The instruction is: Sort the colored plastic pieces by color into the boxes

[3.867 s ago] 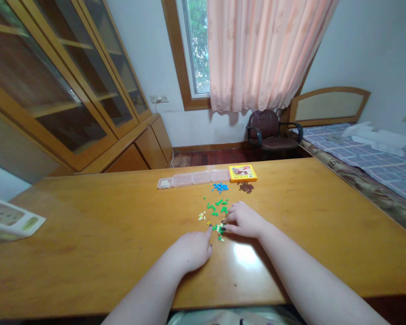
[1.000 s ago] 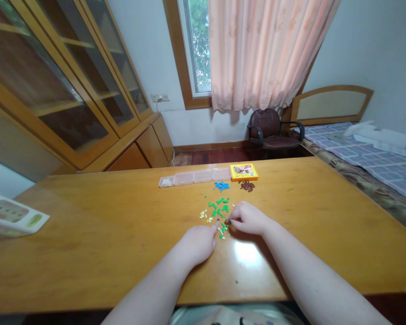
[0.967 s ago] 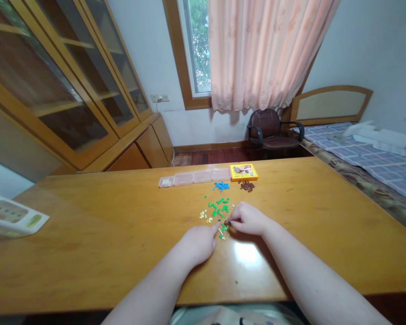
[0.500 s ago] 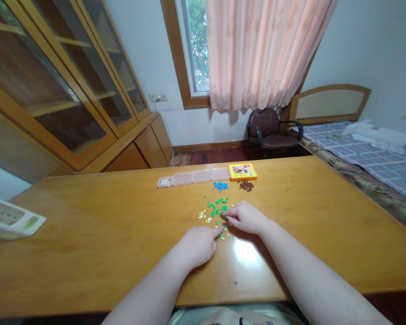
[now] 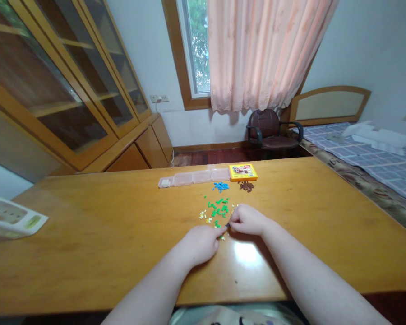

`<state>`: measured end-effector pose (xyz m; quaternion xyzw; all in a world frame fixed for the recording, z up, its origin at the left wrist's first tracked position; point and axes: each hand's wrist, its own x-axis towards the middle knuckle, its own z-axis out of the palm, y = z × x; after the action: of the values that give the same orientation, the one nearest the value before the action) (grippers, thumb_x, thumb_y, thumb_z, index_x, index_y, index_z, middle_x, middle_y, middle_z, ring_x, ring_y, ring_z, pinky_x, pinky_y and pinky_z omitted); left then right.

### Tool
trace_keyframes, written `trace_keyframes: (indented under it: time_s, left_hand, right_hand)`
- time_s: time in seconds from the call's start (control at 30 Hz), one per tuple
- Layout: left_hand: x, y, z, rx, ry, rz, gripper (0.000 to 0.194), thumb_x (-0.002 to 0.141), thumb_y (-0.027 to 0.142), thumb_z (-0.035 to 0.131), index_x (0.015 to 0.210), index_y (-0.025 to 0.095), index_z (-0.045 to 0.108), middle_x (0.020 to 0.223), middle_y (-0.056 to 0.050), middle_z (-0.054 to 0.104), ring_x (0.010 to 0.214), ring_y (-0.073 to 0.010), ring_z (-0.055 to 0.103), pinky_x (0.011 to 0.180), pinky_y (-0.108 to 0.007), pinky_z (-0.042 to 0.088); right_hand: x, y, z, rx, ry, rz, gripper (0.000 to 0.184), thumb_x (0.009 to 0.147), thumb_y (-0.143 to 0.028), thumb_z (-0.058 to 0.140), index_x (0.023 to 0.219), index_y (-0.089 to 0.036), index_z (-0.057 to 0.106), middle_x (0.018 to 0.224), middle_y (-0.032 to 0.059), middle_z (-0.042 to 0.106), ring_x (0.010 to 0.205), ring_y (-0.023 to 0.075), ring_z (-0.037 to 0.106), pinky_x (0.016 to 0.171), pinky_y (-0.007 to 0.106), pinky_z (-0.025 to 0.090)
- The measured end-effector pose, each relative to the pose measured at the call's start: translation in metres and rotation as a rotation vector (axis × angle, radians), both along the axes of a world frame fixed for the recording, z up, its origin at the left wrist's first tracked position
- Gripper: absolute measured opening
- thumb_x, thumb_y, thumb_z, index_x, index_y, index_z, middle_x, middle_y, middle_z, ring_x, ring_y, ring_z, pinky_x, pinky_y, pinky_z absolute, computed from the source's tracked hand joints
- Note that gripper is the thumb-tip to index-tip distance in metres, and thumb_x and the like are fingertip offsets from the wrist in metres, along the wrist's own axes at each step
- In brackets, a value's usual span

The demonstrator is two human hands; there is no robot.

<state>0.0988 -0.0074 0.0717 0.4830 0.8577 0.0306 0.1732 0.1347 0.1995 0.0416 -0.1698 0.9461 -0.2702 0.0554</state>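
Note:
My left hand [image 5: 203,243] rests low over the table with its index finger stretched forward and its thumb apart from that fingertip. My right hand [image 5: 248,220] comes in from the other side, its thumb and fingers pinched together; what they hold, if anything, is too small to make out. The fingertips of both hands meet, or nearly meet, at the near end of a scatter of small green pieces [image 5: 218,208]. Tiny pale yellow pieces [image 5: 202,215] lie left of the green ones, and a few more pale bits show around the fingertips.
Beyond the green pieces lie a heap of blue pieces [image 5: 221,186] and a brown heap [image 5: 246,186]. A row of clear plastic trays [image 5: 202,176] and a yellow box [image 5: 243,172] stand along the table's far edge. A white object [image 5: 15,218] is at far left.
My right hand has drawn slightly nearer, from the green pieces to my left fingertip, its fingers closing into a pinch. My left hand has barely moved.

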Motion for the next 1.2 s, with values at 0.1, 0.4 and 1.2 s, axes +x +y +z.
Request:
trace_keyframes:
  time_s: [0.1, 0.4, 1.2]
  left_hand:
    - [0.002, 0.001, 0.000, -0.004, -0.006, -0.017, 0.051, 0.080, 0.019, 0.039, 0.128, 0.032, 0.051, 0.106, -0.006, 0.069, 0.090, -0.0264, 0.066, 0.078, -0.038, 0.052]
    - [0.001, 0.002, -0.003, 0.006, -0.024, -0.010, 0.048, 0.079, 0.018, 0.039, 0.123, 0.029, 0.056, 0.104, -0.007, 0.069, 0.090, -0.0255, 0.066, 0.077, -0.036, 0.051]
    - [-0.014, 0.002, -0.004, -0.054, 0.050, 0.159, 0.051, 0.083, 0.018, 0.038, 0.132, 0.030, 0.046, 0.111, -0.009, 0.067, 0.097, -0.0258, 0.064, 0.083, -0.037, 0.049]
  right_hand:
    - [0.000, 0.002, 0.000, 0.027, 0.009, -0.029, 0.025, 0.073, -0.022, 0.049, 0.049, -0.015, 0.056, 0.045, -0.0035, 0.045, 0.044, 0.0076, 0.029, 0.050, 0.023, 0.023]
    - [0.000, 0.001, -0.001, -0.022, 0.029, -0.030, 0.026, 0.072, -0.020, 0.049, 0.047, -0.015, 0.052, 0.045, -0.0037, 0.043, 0.045, 0.0072, 0.029, 0.049, 0.022, 0.022]
    - [0.000, 0.005, -0.005, 0.058, 0.045, -0.035, 0.034, 0.082, -0.027, 0.048, 0.053, -0.015, 0.060, 0.046, -0.0026, 0.049, 0.045, 0.0077, 0.029, 0.051, 0.024, 0.021]
